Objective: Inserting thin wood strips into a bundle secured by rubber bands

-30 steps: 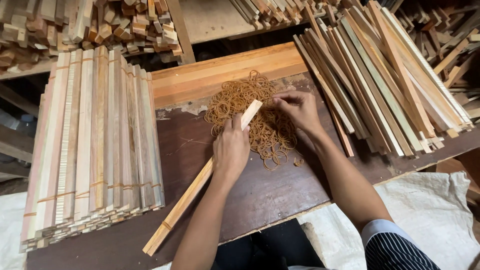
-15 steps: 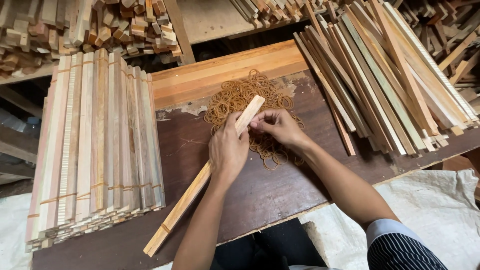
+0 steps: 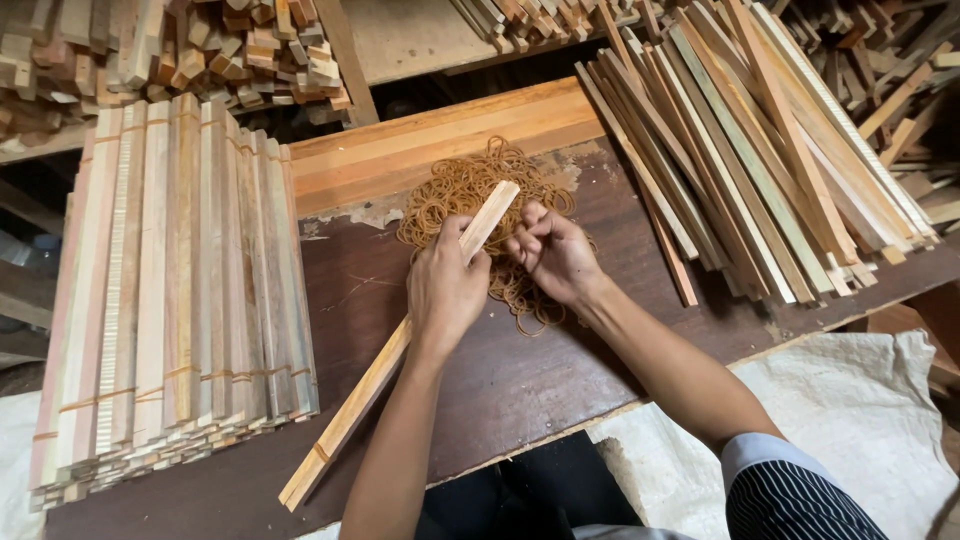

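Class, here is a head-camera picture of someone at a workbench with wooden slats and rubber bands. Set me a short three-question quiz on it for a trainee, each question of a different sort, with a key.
1. True or false: the left hand grips the bundle of wooden slats partway along its length.
2. Multiple choice: the pile of rubber bands lies A) on the white sack, B) on the dark workbench top under the hands, C) on the banded stacks of slats.
3. Fill in: the loose slats lie to the person's ____ side.

Key: 1 true. 2 B. 3 right; the right hand works at the bundle's far end, nearer them.
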